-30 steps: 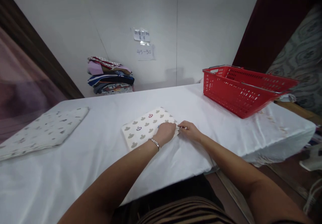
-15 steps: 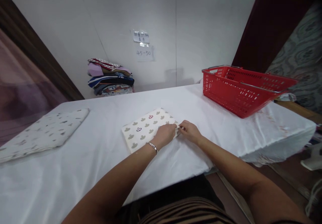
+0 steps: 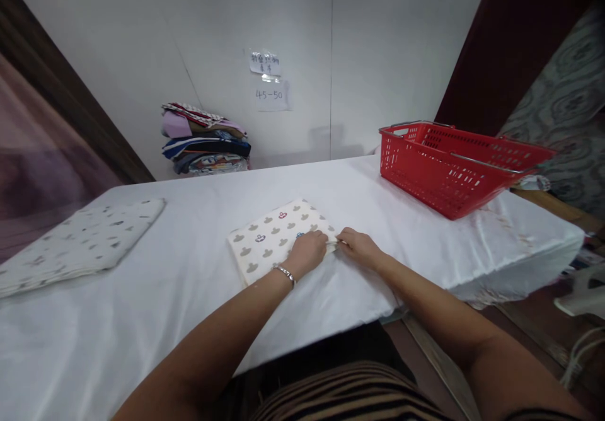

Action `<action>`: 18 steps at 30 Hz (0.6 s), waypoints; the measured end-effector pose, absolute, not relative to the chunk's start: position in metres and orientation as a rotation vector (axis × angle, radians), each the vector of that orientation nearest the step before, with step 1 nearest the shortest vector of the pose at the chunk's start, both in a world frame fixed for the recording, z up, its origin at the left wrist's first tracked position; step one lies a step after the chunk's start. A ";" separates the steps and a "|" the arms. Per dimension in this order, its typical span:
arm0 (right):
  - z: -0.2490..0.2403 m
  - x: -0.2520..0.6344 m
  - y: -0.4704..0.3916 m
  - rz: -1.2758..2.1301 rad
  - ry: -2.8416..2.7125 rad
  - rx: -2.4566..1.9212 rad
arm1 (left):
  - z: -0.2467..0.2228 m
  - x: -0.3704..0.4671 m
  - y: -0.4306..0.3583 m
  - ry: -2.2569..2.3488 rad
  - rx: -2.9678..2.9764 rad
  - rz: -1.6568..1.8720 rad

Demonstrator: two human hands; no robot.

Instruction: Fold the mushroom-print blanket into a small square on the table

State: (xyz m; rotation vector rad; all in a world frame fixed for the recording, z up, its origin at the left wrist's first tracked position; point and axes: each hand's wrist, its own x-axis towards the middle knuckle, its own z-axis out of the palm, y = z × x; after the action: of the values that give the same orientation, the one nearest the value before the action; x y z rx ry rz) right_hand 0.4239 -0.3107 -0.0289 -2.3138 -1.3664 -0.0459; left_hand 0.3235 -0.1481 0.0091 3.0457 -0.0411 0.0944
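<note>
A folded cream cloth [image 3: 269, 232] printed with grey mushroom-like shapes and a few coloured ones lies flat on the white-covered table [image 3: 189, 320] in front of me. My left hand [image 3: 308, 252], with a silver bracelet at the wrist, is closed on the cloth's near right edge. Right beside it, my right hand [image 3: 359, 246] pinches the cloth's right corner, where the folded layers show. The left fingertips are partly hidden behind the hand. Off to the left rests another folded white cloth [image 3: 89, 238] with small dark prints, apart from both hands.
A red plastic basket [image 3: 425, 169] with metal handles stands at the table's back right. Behind the table's far left edge is a stack of folded fabrics [image 3: 205, 140] against the wall. Two paper signs [image 3: 271, 95] hang on that wall. A pale stool [image 3: 579, 295] shows at the right.
Both hands stay at the cloth's right corner; the left has shifted slightly left, leaving a small gap between them. The whole view has moved a little.
</note>
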 end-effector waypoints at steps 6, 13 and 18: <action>-0.030 0.417 -0.310 -0.033 -1.283 -2.304 | 0.007 0.326 -0.146 0.011 2.964 0.136; -0.033 0.421 -0.300 -0.040 -1.230 -2.340 | 0.004 0.323 -0.145 -0.045 2.966 0.225; -0.030 0.421 -0.296 -0.027 -1.216 -2.408 | 0.003 0.321 -0.143 0.013 2.985 0.214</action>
State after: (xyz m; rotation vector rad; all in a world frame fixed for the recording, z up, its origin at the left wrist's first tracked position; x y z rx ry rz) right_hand 0.4213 -0.2963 -0.0297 -2.4081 -1.2164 -0.0274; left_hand 0.3213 -0.1431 0.0031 2.9848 0.0134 0.2144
